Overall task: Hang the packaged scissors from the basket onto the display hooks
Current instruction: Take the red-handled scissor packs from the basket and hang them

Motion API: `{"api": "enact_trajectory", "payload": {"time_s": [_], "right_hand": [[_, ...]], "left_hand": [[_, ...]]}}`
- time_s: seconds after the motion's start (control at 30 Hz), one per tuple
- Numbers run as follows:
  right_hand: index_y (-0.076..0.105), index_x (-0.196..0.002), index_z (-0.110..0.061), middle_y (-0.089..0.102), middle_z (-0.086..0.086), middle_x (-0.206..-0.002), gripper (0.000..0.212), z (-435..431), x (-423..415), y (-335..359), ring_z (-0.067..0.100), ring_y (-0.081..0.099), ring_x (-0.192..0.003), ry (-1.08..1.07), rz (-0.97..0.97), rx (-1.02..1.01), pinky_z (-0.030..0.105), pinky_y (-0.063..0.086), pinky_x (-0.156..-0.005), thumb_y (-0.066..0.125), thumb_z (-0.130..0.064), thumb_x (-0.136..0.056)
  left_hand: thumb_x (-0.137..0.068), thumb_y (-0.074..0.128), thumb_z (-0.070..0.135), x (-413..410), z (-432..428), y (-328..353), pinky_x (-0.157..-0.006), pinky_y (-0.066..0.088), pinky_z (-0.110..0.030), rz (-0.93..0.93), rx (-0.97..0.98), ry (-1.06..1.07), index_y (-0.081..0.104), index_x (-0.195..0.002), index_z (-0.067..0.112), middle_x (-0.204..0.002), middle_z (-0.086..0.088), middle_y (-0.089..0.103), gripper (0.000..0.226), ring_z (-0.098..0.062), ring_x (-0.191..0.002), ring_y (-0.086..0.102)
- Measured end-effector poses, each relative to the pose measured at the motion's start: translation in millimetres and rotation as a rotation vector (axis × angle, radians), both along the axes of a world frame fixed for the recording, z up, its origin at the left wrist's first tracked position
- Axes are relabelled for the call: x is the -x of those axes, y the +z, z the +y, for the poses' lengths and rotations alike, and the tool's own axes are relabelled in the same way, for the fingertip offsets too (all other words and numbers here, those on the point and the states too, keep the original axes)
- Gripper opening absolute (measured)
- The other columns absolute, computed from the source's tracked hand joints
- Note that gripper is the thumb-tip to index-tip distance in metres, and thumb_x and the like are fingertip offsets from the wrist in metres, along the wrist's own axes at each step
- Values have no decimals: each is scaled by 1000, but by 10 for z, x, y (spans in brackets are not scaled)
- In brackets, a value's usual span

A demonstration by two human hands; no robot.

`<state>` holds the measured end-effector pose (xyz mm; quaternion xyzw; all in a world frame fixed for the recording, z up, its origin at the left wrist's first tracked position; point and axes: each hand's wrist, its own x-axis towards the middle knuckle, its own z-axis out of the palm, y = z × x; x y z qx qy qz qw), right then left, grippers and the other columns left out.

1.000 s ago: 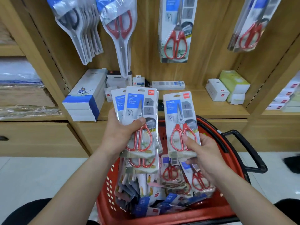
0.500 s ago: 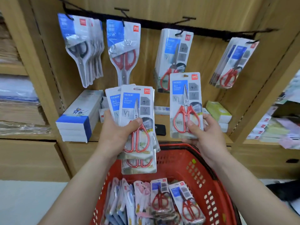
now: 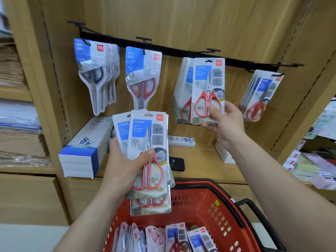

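Here, the right hand point(image 3: 225, 122) pinches one scissors pack point(image 3: 209, 84) (red-handled) just below a hook point(image 3: 213, 50), in front of the hung packs point(image 3: 184, 91), while the left hand point(image 3: 125, 166) grips a fanned stack point(image 3: 145, 135) above the red basket point(image 3: 209, 202)

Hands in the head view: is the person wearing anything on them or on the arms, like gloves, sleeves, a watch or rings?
Nothing worn shows. The left hand and right hand are ungloved, with no rings on the fingers in view. The left forearm and right forearm are bare to the frame's edge: no sleeve, watch or bracelet.
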<state>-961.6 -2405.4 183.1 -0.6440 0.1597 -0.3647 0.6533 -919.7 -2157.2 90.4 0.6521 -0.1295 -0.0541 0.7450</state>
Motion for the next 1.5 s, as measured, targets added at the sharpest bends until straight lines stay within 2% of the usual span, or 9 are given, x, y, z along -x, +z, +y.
{"api": "enact_trajectory", "payload": {"time_s": [0.17,0.33,0.53,0.73,0.9,1.1,1.23,1.3,1.5], "right_hand": [[60,-118,-17,75,6,-110,22,-25,-100,-18,15,78,-82,-33,-13,-12,27,62,-60,68,-21,-98],[59,-128,-14,75,8,-113,34,-38,-156,-104,21,78,-90,-20,-8,-8,28,61,-61,70,-22,-97],[56,-131,-9,75,5,-103,39,-10,-214,-58,16,78,-79,-47,-11,-27,26,60,-58,70,-22,-97],[57,-121,-9,74,6,-108,29,14,-194,-45,16,78,-83,-18,0,-10,28,63,-61,69,-21,-97],[57,-118,-9,76,6,-100,25,-73,65,-83,18,78,-82,-3,-94,-47,27,61,-58,68,-17,-97],[60,-120,-9,75,8,-105,26,-800,564,-169,14,76,-78,-202,-80,-70,26,60,-60,70,-19,-98],[64,-116,-12,75,8,-102,20,-1396,766,-118,22,76,-84,-297,-86,-93,27,60,-60,70,-19,-98],[64,-121,-10,75,5,-99,25,-1585,801,-98,15,76,-75,-292,-74,-56,24,59,-56,70,-18,-98],[58,-132,-15,76,-2,-96,36,-1907,805,-104,12,76,-72,-299,-97,-10,23,57,-51,69,-19,-98]], "left_hand": [[-83,85,20,2,26,4,-54,56,-15,-13,-8,22,48,-126,28,-110,9,71,57,2,-86,74],[-82,85,24,-6,43,-6,-57,60,-22,-2,-25,20,48,-124,31,-110,9,71,57,-3,-87,76],[-82,86,21,0,26,-41,-62,62,-26,-19,-39,-2,47,-122,36,-110,10,72,58,-5,-90,76],[-84,84,18,63,-48,-20,-69,63,-28,-77,-68,-26,46,-115,40,-85,45,61,53,3,-87,73],[-81,86,18,122,-190,15,-69,64,-31,-33,-35,-26,53,-123,30,-108,9,75,55,-12,-93,77],[-80,87,14,128,-724,189,-90,61,-45,-62,-64,-99,55,-128,21,-115,4,76,59,-16,-102,75],[-81,87,14,100,-1241,311,-84,62,-38,-73,2,-136,51,-130,19,-116,1,75,62,-15,-98,76],[-81,87,15,81,-1440,333,-82,62,-35,-79,16,-152,50,-131,19,-116,2,74,63,-13,-96,76],[-65,93,37,20,-1793,270,-87,63,-50,-124,-21,-190,56,-136,15,-120,-2,75,83,-24,-104,76]]}}
